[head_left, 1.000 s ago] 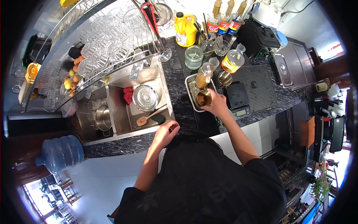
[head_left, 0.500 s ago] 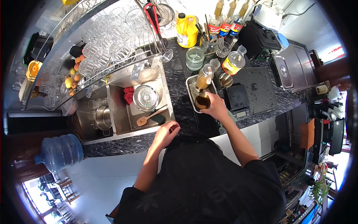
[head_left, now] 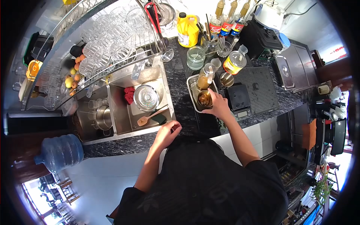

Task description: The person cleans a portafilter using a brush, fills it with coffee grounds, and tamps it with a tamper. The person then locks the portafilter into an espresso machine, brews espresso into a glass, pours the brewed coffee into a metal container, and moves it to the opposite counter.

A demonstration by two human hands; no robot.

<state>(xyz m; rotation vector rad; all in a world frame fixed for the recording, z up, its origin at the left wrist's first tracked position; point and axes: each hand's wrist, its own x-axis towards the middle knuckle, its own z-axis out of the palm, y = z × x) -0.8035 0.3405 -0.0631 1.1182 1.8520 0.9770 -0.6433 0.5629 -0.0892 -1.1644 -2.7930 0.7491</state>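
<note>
My right hand [head_left: 218, 106] has its thumb and fingers around the side of a small round cup [head_left: 204, 98] with a brown, shiny inside. The cup stands in a white-rimmed metal tray [head_left: 193, 98] on the dark counter. Beside it in the tray is a clear handled jug [head_left: 206, 77] with brown contents. My left hand [head_left: 167, 133] rests by the sink's front right edge, its fingers loosely curled with nothing visible in them. A metal cup [head_left: 227, 80] stands just right of the tray, and a black scale [head_left: 239, 98] is close to my right wrist.
Left of me, the sink [head_left: 167, 80] holds a round strainer [head_left: 146, 98], a red scrubber [head_left: 129, 95] and a wooden spoon [head_left: 144, 120]. A rack of glasses [head_left: 112, 39] overhangs it. Behind the tray stand a glass jar [head_left: 195, 58], a yellow can [head_left: 235, 63] and syrup bottles [head_left: 227, 28].
The cup in my right hand has tipped, so its inside now faces the camera more. My right fingers have shifted slightly around it. My left hand has stayed in place.
</note>
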